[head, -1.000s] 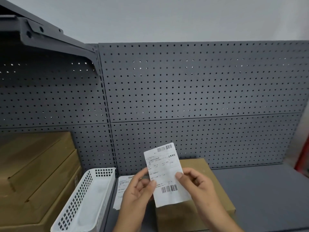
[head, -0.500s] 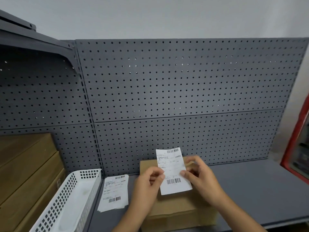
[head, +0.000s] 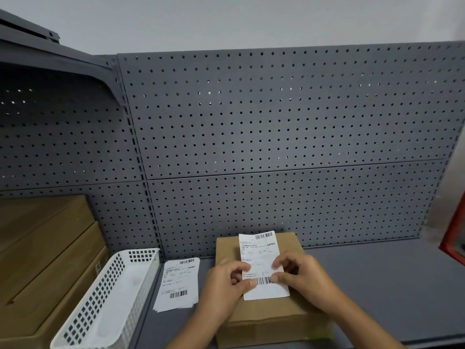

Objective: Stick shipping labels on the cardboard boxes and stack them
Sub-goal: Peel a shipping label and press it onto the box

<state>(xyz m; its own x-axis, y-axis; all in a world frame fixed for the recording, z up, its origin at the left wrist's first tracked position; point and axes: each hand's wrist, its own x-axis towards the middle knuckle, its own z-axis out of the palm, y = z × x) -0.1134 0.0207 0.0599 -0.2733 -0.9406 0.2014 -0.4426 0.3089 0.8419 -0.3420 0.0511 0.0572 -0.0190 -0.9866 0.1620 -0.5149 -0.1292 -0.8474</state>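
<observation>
A brown cardboard box lies on the grey shelf in front of me. Over its top I hold a white shipping label with barcodes at its top and bottom. My left hand pinches the label's left edge near the lower barcode. My right hand pinches its right edge with fingertips curled. Whether the label touches the box top I cannot tell. A small pile of more labels lies flat on the shelf to the left of the box.
A white perforated plastic basket stands left of the labels. Stacked cardboard boxes fill the far left shelf. A grey pegboard wall backs the grey shelf. A red frame shows at the right edge.
Both hands have brought the label down from mid-air to just over the box top. The camera view has shifted, showing more of the box and the label pile.
</observation>
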